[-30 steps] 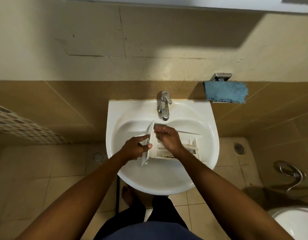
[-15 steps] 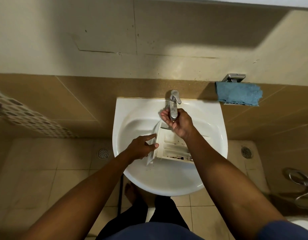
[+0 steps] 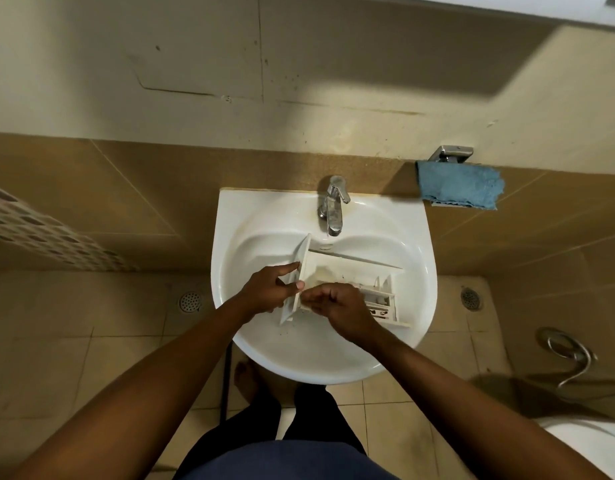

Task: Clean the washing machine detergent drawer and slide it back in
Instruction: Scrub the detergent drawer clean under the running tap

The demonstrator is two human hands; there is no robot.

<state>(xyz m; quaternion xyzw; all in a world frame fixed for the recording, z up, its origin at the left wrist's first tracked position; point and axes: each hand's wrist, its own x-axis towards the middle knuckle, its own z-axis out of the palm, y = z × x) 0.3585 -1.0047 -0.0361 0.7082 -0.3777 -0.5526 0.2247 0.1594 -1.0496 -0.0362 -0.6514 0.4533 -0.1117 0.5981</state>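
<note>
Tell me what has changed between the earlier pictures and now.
The right hand left the tap and came back down to the detergent drawer, to its end near the front panel. The left hand still grips that panel, and the drawer still lies in the sink. The blue cloth hangs as before.

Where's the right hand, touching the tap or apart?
Apart. Head view shows the right hand at the near edge of the detergent drawer, whose compartments lie between it and the tap.
</note>
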